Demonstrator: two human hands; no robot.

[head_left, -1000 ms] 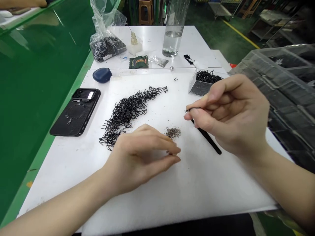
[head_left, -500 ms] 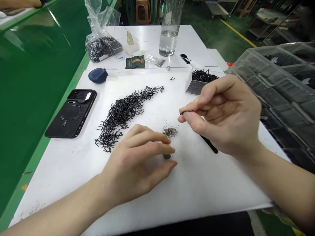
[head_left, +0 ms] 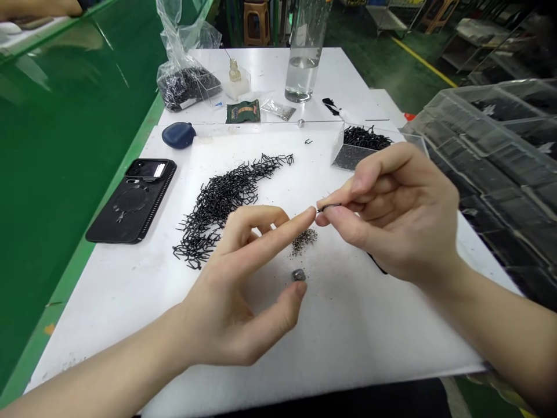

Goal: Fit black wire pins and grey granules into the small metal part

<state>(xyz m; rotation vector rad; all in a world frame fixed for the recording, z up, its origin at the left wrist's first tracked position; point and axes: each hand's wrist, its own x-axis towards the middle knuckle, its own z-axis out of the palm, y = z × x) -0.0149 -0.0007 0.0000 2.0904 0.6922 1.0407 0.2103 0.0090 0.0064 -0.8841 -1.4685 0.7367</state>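
Observation:
Between thumb and fingertips, my right hand pinches a thin black forked piece, its tip facing left. My left hand has its fingers apart, and its outstretched index fingertip meets the tip of that piece. Whether something tiny sits on the fingertip is too small to tell. Beside my left thumb lies a small grey lump. Just behind it is a scatter of tiny brownish bits. A pile of similar black forked pieces spreads left of my hands. The end of a black stick-like tool shows under my right hand.
A clear box of black pieces stands behind my right hand. At left are a phone and a blue case. Farther back are a bag, a small bottle and a water tumbler. Divided bins line the right.
My left index finger has stretched out from above the grey lump to the black piece's tip, uncovering the lump. My right hand keeps its pinch, nearly in place.

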